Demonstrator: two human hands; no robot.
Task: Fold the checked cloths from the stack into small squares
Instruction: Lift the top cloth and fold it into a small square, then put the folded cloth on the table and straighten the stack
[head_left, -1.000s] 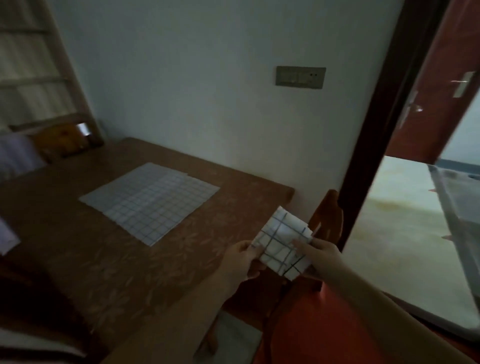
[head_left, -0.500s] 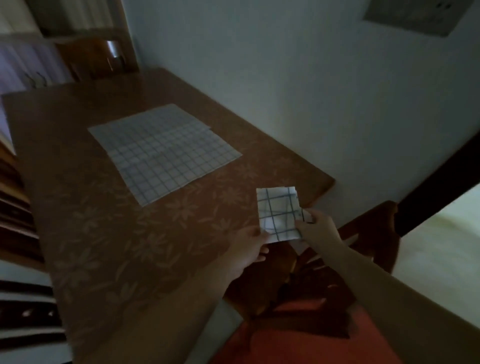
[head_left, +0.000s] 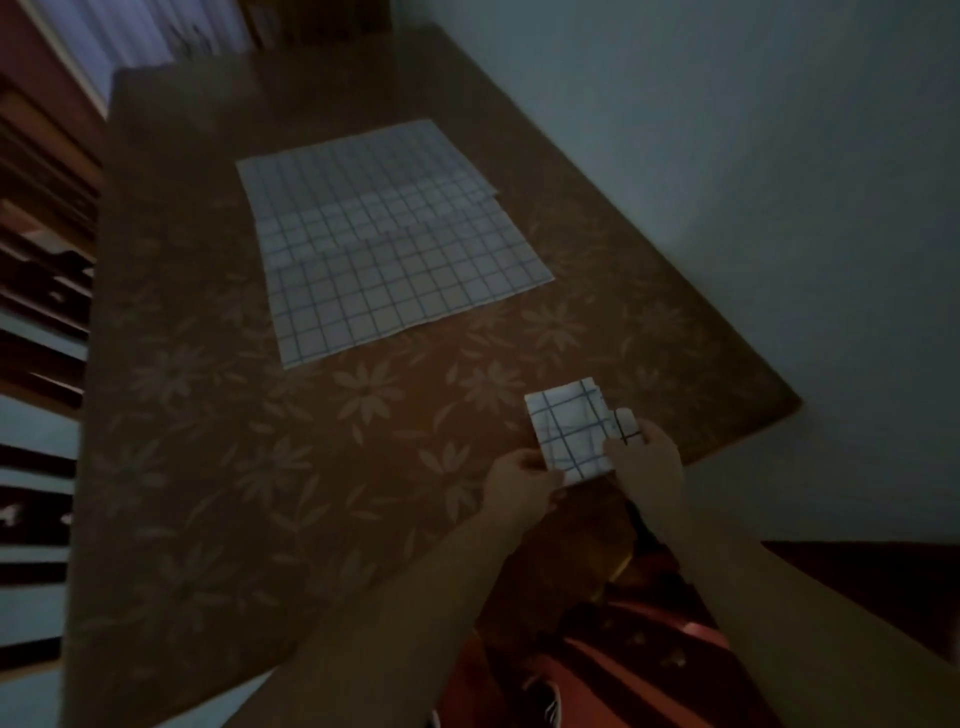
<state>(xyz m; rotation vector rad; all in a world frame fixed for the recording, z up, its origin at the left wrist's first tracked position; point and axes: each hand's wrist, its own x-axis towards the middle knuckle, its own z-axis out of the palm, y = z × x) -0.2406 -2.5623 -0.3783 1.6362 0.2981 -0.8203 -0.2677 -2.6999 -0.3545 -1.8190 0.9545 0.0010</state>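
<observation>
Over the table (head_left: 218, 467), both hands now hold the folded cloth (head_left: 569, 428) lower.

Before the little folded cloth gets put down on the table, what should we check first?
1. Both hands hold the folded checked cloth: ok. The left hand pinches its near corner, the right hand its right edge.
2. Folded small and roughly square: ok.
3. Edges lined up: not ok, a flap sticks out by the right thumb.
4. Bare tablecloth under the hands: ok.
5. Stack of unfolded checked cloths still waiting: ok.
6. Number left in the stack: cannot tell.
</observation>
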